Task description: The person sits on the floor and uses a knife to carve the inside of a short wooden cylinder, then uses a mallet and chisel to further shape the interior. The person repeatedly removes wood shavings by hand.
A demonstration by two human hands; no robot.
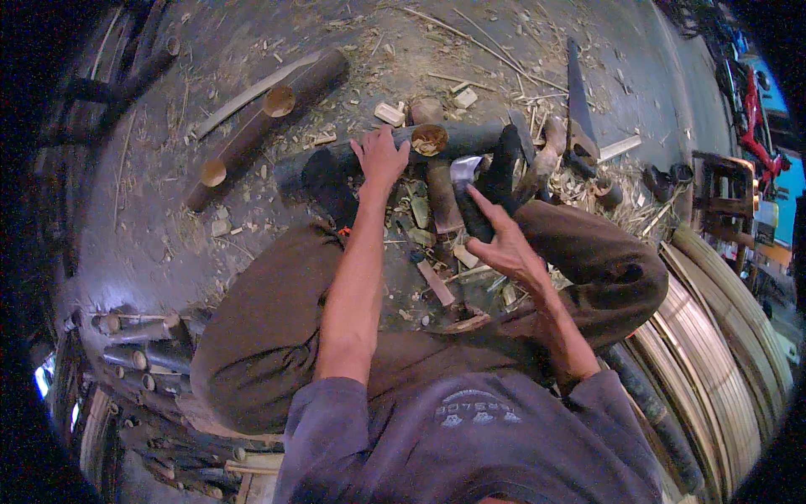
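Observation:
A dark bamboo pole point(327, 158) lies crosswise in front of me, between my feet in black socks. An oval opening point(430, 139) is cut into its upper side, with pale shavings inside. My left hand point(383, 160) grips the pole from above, just left of that opening. Closed around a black handle, my right hand point(510, 249) holds a curved-blade knife point(464, 171), its index finger laid along the tool. The shiny blade is just below and right of the opening, apart from the pole as far as I can tell.
Another brown bamboo pole point(252, 139) with cut openings lies at far left. A handsaw point(578, 101) and a mallet-like wooden tool point(546, 155) are at right. Between my legs is a wooden-handled tool point(434, 281). Bamboo strips point(705, 336) are stacked at right; chips litter the floor.

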